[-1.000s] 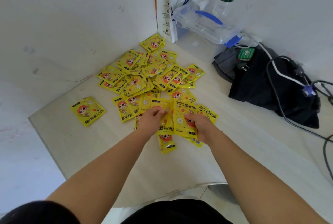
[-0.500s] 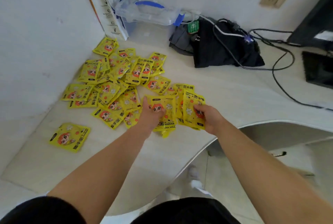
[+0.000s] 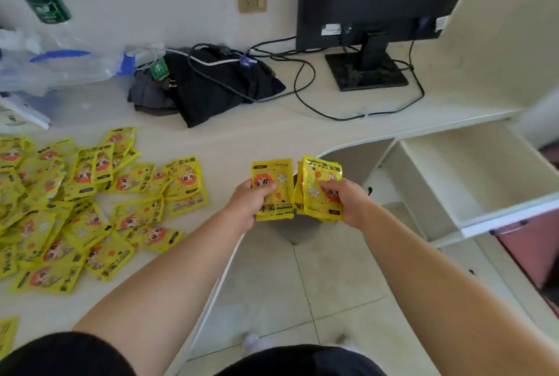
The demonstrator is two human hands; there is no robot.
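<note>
On the pale counter [image 3: 242,139] a loose heap of yellow sachets [image 3: 75,203] is spread at the left. Two small stacks are held side by side at the counter's curved edge. The left stack [image 3: 276,191] is gripped by the left hand [image 3: 251,203], and the right stack [image 3: 320,188] is pinched by the right hand [image 3: 348,200]. Both are held with the long axis pointing away from the person, the left print upright and the right inverted. The sachets are judged light, soft and slippery, so each stack is best squeezed flat across its lower half.

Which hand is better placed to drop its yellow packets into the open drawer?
Probably the right hand: it holds its packets nearest the open drawer, while the left hand sits farther off, over the desk edge.
</note>
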